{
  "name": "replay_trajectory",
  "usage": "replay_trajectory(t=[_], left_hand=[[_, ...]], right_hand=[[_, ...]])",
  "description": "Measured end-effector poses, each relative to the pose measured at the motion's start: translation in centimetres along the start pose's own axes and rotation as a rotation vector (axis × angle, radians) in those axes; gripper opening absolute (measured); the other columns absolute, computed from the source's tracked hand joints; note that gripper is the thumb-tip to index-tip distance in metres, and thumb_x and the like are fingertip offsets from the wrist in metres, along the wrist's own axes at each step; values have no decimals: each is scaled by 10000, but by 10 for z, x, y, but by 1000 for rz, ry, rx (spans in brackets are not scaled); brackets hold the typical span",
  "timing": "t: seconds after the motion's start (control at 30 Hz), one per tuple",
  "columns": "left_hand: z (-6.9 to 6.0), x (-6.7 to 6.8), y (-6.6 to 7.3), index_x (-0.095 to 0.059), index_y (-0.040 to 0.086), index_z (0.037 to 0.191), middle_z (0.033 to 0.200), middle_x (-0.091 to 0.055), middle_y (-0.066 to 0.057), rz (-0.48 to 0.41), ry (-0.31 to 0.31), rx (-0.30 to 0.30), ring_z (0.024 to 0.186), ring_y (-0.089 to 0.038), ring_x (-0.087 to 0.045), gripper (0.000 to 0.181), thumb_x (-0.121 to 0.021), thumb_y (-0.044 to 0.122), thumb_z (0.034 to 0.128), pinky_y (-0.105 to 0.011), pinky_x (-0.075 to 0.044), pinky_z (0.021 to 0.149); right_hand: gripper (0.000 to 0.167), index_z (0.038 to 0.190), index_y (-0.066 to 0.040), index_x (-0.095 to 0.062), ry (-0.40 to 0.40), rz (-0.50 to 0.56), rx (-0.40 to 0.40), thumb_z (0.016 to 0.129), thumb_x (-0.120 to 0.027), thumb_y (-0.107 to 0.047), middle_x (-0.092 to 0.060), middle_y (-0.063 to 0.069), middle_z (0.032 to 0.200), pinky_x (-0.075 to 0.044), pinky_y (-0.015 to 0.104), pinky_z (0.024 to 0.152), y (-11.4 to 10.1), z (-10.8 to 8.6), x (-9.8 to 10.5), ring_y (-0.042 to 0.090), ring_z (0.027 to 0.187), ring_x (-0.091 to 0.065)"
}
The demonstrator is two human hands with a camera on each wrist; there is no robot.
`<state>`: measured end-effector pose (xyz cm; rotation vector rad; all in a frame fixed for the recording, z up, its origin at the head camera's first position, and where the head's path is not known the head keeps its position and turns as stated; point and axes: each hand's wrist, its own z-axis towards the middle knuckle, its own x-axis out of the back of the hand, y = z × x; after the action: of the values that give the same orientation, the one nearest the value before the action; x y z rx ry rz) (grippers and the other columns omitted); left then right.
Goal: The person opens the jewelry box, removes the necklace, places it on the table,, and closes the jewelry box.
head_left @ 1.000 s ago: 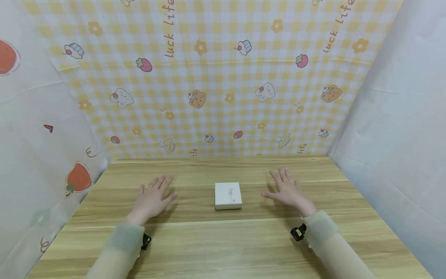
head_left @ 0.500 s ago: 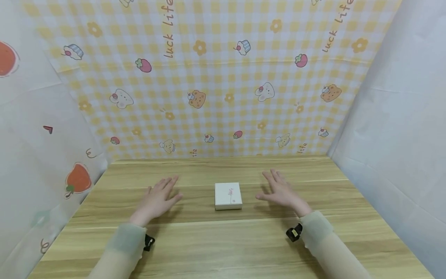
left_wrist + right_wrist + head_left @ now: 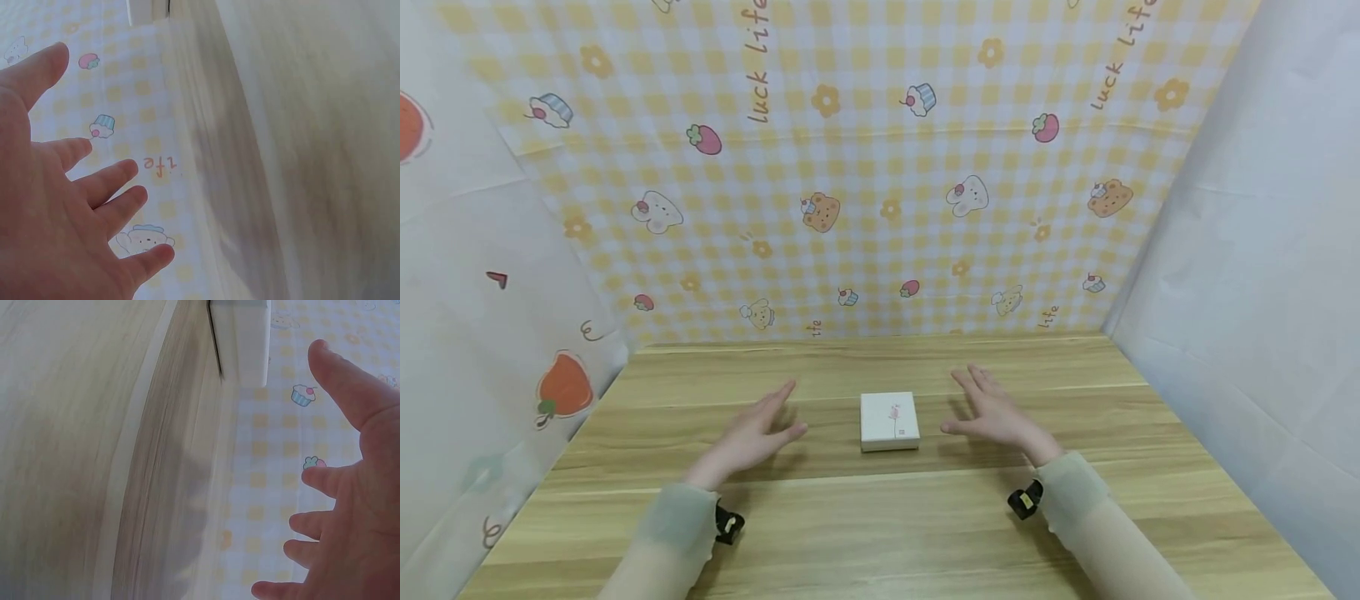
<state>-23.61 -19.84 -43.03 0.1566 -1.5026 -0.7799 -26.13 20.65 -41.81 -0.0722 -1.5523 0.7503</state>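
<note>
A small white square box (image 3: 889, 419) with a pink flower print lies on the wooden table (image 3: 880, 517). To its left, my left hand (image 3: 751, 437) hovers over the table with fingers spread and thumb towards the box. My right hand (image 3: 1000, 418) is nearer to the box on its right side, fingers extended, without touching it. The right wrist view shows the box's side (image 3: 240, 344) beyond the thumb of the right hand (image 3: 356, 500). In the left wrist view only a corner of the box (image 3: 140, 11) shows, above the left hand (image 3: 69, 187).
Behind the table hangs a yellow checked cloth (image 3: 865, 167) with printed animals and fruit. White cloths (image 3: 460, 350) close off the left and right sides. A black strap device sits at each wrist.
Both hands have moved inwards, closer to the box from either side. The left hand has turned so its palm faces the box more. The box has stayed in place.
</note>
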Motion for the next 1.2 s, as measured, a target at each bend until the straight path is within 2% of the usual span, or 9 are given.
replay_trajectory(t=[0.27, 0.6, 0.93, 1.03, 1.2], left_hand=[[5, -6, 3, -119, 36, 1545, 1548, -209, -229, -28, -31, 8, 1367, -483, -257, 844, -571, 439, 957, -647, -206, 1072], [14, -15, 12, -104, 69, 1554, 1551, -219, -216, -99, -83, 12, 1374, -451, -272, 925, -662, 418, 904, -616, -223, 1084], [26, -29, 19, -127, 96, 1557, 1564, -219, -162, -96, -130, -9, 1386, -405, -281, 972, -721, 412, 855, -588, -229, 1096], [28, -30, 22, -124, 102, 1558, 1567, -212, -156, -107, -138, -13, 1391, -398, -274, 983, -731, 406, 846, -589, -214, 1101], [30, -32, 26, -122, 102, 1558, 1563, -215, -164, -89, -155, -14, 1388, -409, -276, 999, -734, 425, 837, -654, -156, 1085]], right_hand=[[1007, 1533, -42, -208, -29, -13, 4, 809, -710, -530, -57, 255, 1568, -97, 635, 1096, -3, 4, -4, 478, 1419, -42], [1010, 1538, -63, -207, -66, -22, 13, 802, -729, -516, -61, 250, 1571, -96, 628, 1103, -7, 8, -8, 464, 1424, -34], [1013, 1538, -61, -208, -91, -20, 29, 794, -753, -480, -63, 240, 1573, -95, 609, 1112, -13, 12, -10, 453, 1427, -43], [1026, 1542, -78, -202, -102, -21, 29, 782, -763, -478, -56, 229, 1577, -97, 606, 1113, -14, 14, -11, 442, 1431, -41], [1049, 1535, -63, -221, -109, 23, 46, 744, -810, -422, -79, 242, 1571, -100, 619, 1106, -20, 16, -14, 470, 1422, -53]])
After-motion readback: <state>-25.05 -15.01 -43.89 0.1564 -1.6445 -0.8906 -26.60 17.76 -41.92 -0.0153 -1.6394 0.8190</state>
